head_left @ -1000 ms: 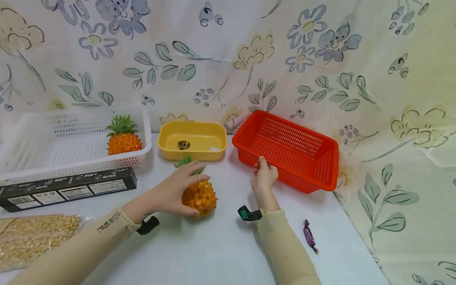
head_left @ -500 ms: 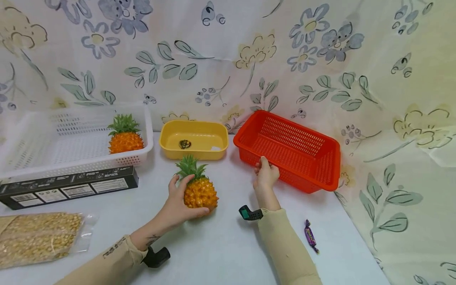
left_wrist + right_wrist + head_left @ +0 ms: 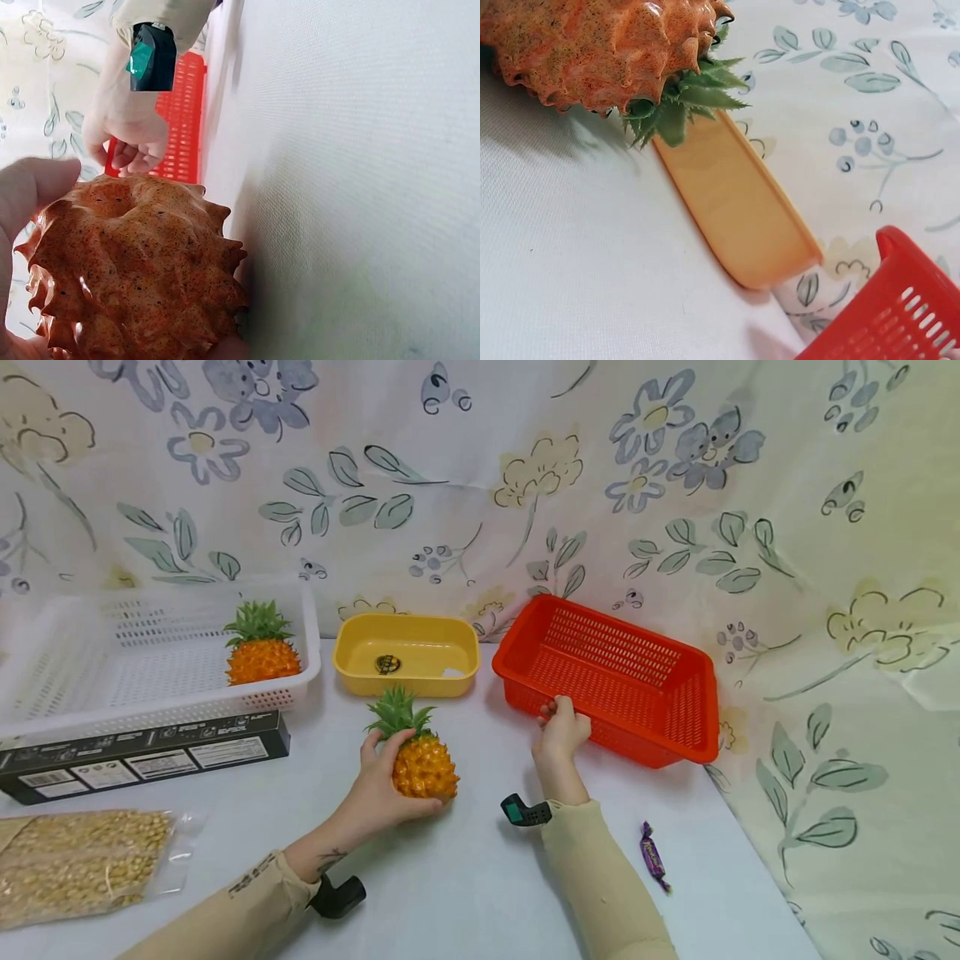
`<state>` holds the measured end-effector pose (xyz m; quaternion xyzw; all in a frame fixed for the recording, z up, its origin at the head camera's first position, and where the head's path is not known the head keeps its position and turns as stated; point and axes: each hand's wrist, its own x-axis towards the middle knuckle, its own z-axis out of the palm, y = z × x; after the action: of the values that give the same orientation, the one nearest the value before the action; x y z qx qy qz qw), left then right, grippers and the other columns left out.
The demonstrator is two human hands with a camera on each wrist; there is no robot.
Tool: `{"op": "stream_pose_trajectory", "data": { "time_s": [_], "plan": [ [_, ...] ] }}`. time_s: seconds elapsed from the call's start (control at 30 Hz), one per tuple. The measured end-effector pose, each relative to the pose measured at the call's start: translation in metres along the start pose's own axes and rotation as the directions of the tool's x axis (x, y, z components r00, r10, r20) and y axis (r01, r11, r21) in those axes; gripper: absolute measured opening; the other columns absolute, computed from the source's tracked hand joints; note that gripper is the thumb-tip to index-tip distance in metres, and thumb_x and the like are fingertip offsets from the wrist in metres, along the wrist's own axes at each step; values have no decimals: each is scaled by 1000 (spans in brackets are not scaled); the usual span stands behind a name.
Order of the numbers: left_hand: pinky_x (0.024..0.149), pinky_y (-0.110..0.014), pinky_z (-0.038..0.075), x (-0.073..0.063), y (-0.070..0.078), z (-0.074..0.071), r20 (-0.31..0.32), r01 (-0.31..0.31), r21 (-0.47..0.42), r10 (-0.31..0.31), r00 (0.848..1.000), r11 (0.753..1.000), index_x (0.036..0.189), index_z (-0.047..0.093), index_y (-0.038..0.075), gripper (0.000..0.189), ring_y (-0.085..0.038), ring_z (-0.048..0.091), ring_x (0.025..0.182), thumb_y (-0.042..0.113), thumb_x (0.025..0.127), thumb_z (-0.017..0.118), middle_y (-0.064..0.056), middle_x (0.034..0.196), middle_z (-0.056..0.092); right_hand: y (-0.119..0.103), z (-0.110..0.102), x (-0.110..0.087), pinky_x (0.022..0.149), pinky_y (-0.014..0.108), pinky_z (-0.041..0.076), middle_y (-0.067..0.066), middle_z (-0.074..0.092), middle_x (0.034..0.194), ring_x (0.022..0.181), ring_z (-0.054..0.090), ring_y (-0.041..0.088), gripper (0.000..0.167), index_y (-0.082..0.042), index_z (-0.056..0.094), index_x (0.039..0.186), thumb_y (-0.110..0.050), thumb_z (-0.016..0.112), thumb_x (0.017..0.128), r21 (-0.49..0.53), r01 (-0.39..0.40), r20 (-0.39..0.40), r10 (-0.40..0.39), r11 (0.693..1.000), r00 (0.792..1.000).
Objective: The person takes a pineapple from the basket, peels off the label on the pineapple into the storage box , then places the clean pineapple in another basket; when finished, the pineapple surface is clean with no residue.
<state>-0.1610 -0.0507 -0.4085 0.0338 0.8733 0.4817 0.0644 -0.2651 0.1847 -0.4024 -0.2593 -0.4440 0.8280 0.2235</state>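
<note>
An orange toy pineapple (image 3: 424,767) with green leaves stands at mid-table. My left hand (image 3: 378,789) holds it from the left side, with the thumb low in front and the fingers curled behind. Its spiky base fills the lower part of the left wrist view, where a thumb or finger (image 3: 37,187) presses at its edge. My right hand (image 3: 561,737) pinches the near rim of a red perforated basket (image 3: 622,677). In the left wrist view the fingers of that right hand (image 3: 127,131) are folded over the rim.
A yellow tray (image 3: 405,685) stands behind the pineapple. At left, a white basket (image 3: 172,702) contains another pineapple (image 3: 262,660). A black box (image 3: 150,756) and a bag of grains (image 3: 82,864) lie before it. A purple wrapped candy (image 3: 654,857) lies right, near the table edge.
My left hand has shifted its hold lower and to the left side of the pineapple, uncovering its leaves. The right hand's fingers have moved slightly on the rim; the basket is almost where it was.
</note>
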Motion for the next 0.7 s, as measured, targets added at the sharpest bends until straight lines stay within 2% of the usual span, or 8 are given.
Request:
{"op": "stream_pose_trajectory", "data": {
  "time_s": [0.37,0.5,0.7],
  "plan": [
    [94,-56,39,1,-1,-3,-2,-17,13,17,1000,1000,134,36,25,89,-40,40,118,38,60,84,-19,146,7,2,-1,1,55,23,45,3,51,71,59,51,11,11,-9,42,87,-10,53,87,9,5,-3,-5,1000,1000],
    [94,-58,38,-2,2,-9,23,-17,17,17,1000,1000,132,36,25,87,-40,39,119,37,61,84,-19,145,7,2,0,1,55,23,46,3,50,73,60,51,12,11,-10,42,88,-11,53,88,4,0,2,0,1000,1000],
    [93,-59,40,-11,11,-19,74,-61,46,58,996,997,129,39,27,85,-42,38,121,35,59,86,-19,145,8,2,-1,2,55,23,45,3,51,73,59,51,11,12,-9,41,87,-11,53,87,0,12,-2,-12,1000,1000]
  ]
}}
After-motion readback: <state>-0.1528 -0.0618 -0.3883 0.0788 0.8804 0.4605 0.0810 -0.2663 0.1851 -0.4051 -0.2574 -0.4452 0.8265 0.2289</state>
